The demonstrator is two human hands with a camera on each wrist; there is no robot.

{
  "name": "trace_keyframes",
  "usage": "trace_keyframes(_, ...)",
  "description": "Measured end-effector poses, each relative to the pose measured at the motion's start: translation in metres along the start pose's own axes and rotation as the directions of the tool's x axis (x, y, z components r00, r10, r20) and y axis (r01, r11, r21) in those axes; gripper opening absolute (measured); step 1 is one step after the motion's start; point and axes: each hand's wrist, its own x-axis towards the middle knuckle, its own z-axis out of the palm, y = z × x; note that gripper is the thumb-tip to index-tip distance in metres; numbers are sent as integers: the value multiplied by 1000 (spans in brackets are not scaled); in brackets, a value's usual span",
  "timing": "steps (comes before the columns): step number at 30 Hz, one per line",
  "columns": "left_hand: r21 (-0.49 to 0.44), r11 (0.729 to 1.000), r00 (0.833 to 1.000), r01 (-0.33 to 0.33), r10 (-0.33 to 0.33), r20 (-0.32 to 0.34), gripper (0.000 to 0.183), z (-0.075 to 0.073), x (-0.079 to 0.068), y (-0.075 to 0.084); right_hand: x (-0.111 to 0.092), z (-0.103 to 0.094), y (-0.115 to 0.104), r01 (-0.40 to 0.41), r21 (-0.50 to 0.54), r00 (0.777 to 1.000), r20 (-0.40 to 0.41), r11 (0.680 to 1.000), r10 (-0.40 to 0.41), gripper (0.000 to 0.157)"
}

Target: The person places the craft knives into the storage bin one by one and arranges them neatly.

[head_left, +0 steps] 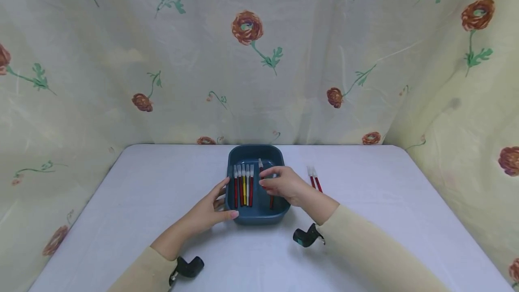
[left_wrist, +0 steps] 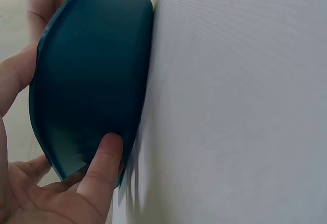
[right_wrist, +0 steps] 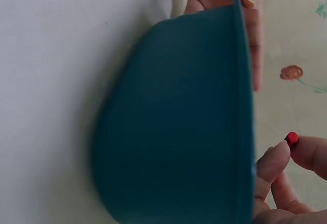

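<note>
A dark blue-green tray (head_left: 259,221) stands on the table. My left hand (head_left: 212,206) holds its left side, thumb over the rim near the front corner and fingers along the outer wall (left_wrist: 97,81). Above the right part of the tray, my right hand (head_left: 284,184) pinches a slim red pen-like stick (right_wrist: 292,138) between thumb and fingertip. A whitish tip (head_left: 260,163) sticks out beyond these fingers. Below the hand shows a short red length (head_left: 271,202). Several similar sticks (head_left: 243,186), red, yellow and whitish with pale tips, lie side by side in the tray's left half.
Two more red sticks with pale tips (head_left: 314,177) lie on the white table (head_left: 162,179) right of the tray, partly behind the right forearm. A flowered curtain (head_left: 259,80) hangs behind and at the sides. Black wrist cameras (head_left: 190,267) hang under both sleeves.
</note>
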Motion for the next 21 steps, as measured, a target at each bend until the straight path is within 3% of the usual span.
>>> trace_keyframes(9, -19, 1000, 1000, -12, 12, 13, 98, 0, -1, 0, 6, 16, 10, 14, -79, 1000, -27, 997, -16, 28)
trace_keyframes(21, -39, 999, 1000, -14, 15, 25, 98, -1, 0, -1, 9, 22, 11, 6, -113, 999, -34, 994, -10, 22)
